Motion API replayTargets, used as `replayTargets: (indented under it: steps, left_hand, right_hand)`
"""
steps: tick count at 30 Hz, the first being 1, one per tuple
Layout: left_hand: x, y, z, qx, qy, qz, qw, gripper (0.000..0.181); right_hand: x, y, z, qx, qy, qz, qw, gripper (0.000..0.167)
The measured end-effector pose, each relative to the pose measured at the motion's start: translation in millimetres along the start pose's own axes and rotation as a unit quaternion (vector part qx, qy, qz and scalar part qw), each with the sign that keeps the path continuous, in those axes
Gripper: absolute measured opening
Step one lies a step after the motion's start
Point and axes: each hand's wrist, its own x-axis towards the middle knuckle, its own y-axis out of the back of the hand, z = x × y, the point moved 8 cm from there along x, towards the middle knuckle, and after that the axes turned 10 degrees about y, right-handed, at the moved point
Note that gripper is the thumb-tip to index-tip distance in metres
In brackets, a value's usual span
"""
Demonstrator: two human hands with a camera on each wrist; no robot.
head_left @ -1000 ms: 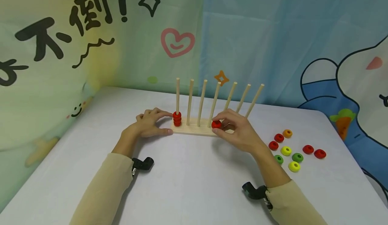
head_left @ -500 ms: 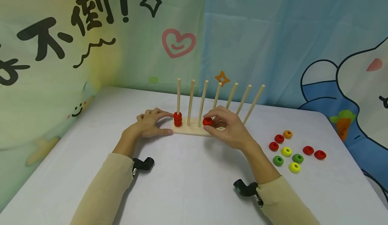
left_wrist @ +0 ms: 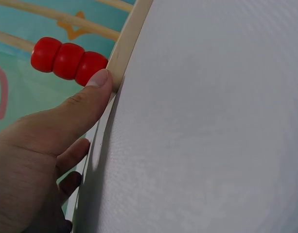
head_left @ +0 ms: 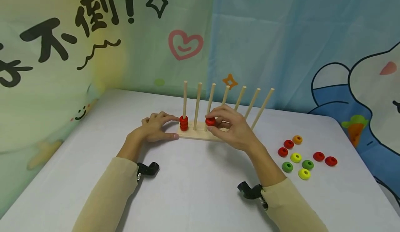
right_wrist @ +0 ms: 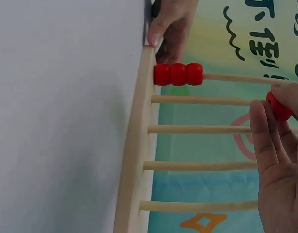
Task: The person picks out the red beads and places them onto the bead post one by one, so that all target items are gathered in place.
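Observation:
A wooden peg rack (head_left: 200, 133) with several upright pegs stands on the table. Three red beads (head_left: 183, 123) are stacked on its leftmost peg. My left hand (head_left: 153, 127) rests at the rack's left end; in the left wrist view the thumb (left_wrist: 90, 92) touches the base's corner beside the lowest bead. Between thumb and fingertips my right hand (head_left: 229, 126) pinches another red bead (head_left: 210, 121), raised in front of the pegs. In the right wrist view that held bead (right_wrist: 279, 108) is off the pegs, and part of the hand is cut off by the frame.
Loose beads lie to the right: red (head_left: 282, 152), orange (head_left: 297, 140), yellow (head_left: 296, 157) and green (head_left: 287, 166), several in all. A printed cloth backdrop (head_left: 256, 44) hangs behind the table (head_left: 193, 190).
My right hand has moved left along the rack with the red bead and risen slightly. The left hand has stayed at the rack's left end.

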Motion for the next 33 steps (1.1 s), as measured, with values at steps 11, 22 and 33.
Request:
replayTargets:
  steps: [11, 22, 33]
  left_hand:
    - [-0.1, 0.7, -5.9, -0.008, -0.002, 0.008, 0.9999, 0.071]
    - [-0.1, 1.5, -1.7, -0.018, -0.013, 0.001, 0.9998, 0.067]
    - [-1.0, 2.9, 1.9, -0.014, -0.007, 0.0, 0.9999, 0.065]
  right_hand:
    - [27.9, -7, -12, 0.023, 0.014, 0.007, 0.9996, 0.029]
    - [50.3, -11, -26, 0.007, 0.042, 0.012, 0.999, 0.031]
    - [71.6, -12, -39, -0.012, 0.069, 0.03, 0.9971, 0.03]
